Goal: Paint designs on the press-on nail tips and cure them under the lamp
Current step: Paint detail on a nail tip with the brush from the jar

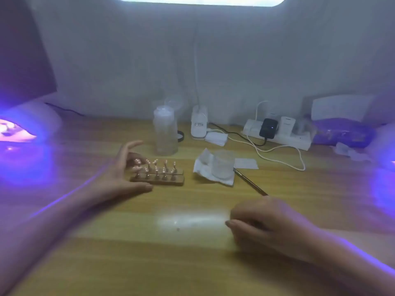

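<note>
— Talk me through the hands.
— On my feed the left hand [126, 174] is spread wide, thumb flat on the table [192, 263], cupped round the left end of the holder [162, 179]. It's too blurred to tell if it touches.
— And the tips?
— The nail tips [156, 165] stand in two rows on that holder, mid-table, well right of the glowing lamp [25, 129].
— Right hand?
— I see the right hand [263, 223] curled round the near end of the brush [250, 182], whose far end lies beside the jar [223, 165].

Wood desk [192, 263] w/ grey wall [128, 60] behind, bright light panel [201, 0] up top
</note>
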`<state>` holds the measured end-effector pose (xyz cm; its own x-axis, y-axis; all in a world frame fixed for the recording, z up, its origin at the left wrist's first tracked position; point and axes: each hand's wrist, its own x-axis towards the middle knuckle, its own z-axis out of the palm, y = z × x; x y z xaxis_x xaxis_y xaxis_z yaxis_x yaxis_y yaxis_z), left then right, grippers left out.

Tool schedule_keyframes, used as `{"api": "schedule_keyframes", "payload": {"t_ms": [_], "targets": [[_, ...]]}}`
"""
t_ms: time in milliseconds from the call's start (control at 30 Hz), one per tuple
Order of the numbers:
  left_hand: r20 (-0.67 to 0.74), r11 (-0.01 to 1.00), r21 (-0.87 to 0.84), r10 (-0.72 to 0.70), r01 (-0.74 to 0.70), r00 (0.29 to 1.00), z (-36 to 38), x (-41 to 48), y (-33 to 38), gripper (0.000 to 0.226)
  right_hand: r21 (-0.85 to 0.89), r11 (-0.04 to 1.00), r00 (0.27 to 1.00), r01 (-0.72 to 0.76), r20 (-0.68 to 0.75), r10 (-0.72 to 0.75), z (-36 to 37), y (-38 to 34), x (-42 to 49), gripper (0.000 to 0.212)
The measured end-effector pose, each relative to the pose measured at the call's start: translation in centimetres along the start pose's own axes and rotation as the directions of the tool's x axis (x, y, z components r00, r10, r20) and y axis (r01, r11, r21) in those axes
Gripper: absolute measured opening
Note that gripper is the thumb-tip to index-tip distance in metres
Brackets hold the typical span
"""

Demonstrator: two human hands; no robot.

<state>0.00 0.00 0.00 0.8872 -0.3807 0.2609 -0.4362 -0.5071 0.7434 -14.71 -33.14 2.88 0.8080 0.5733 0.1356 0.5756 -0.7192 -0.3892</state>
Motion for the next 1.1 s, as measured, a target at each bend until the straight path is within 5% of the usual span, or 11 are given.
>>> {"api": "schedule_keyframes", "payload": {"t_ms": [233,300,400,500,600,700,733,800,933,1100], "targets": [[-0.053,0.999,-0.012,0.036,-0.036,0.998,0.3,1.6,-1.2,0.093,-0.106,0.972,0.888,-0.208,-0.438,0.142,-1.8,4.2,-0.8,0.022],[-0.1,1.0,-0.023,0.019,-0.021,0.995,0.5,1.9,-1.6,0.095,-0.105,0.942,0.874,-0.319,-0.416,0.25,-2.0,5.3,-0.7,0.018],[-0.13,0.999,0.034,-0.021,0.026,0.991,0.6,2.6,-1.6,0.1,-0.061,0.891,0.86,-0.45,-0.297,0.414,-1.7,6.1,-0.3,0.046],[-0.208,0.98,0.192,-0.01,0.05,0.978,0.4,2.1,-0.4,0.11,-0.102,0.886,0.873,-0.453,-0.252,0.417,-1.6,6.3,0.2,0.05],[-0.314,0.812,0.547,0.424,-0.203,0.85,0.9,0.7,2.4,0.064,-0.103,0.896,0.889,-0.433,-0.211,0.406,-1.8,6.7,0.5,0.049],[0.098,0.429,0.663,0.763,-0.614,0.639,3.4,0.4,6.3,0.02,-0.072,0.904,0.894,-0.422,-0.2,0.402,-2.0,6.9,1.1,0.053],[0.237,0.303,0.669,0.779,-0.678,0.581,4.5,0.5,7.1,0.017,-0.05,0.907,0.894,-0.418,-0.2,0.401,-2.1,6.9,1.2,0.054],[0.345,0.218,0.675,0.751,-0.705,0.563,6.4,0.9,8.2,0.014,-0.026,0.914,0.898,-0.405,-0.199,0.393,-2.1,6.9,1.1,0.054],[0.207,0.32,0.699,0.766,-0.639,0.609,6.7,1.6,8.2,0.005,0.017,0.925,0.886,-0.38,-0.282,0.369,-1.5,7.1,0.1,0.048],[-0.235,0.799,0.489,0.506,-0.349,0.83,2.6,1.8,3.4,0.042,0.229,0.932,0.823,-0.281,-0.442,0.357,-1.2,7.5,0.1,0.052]]}}
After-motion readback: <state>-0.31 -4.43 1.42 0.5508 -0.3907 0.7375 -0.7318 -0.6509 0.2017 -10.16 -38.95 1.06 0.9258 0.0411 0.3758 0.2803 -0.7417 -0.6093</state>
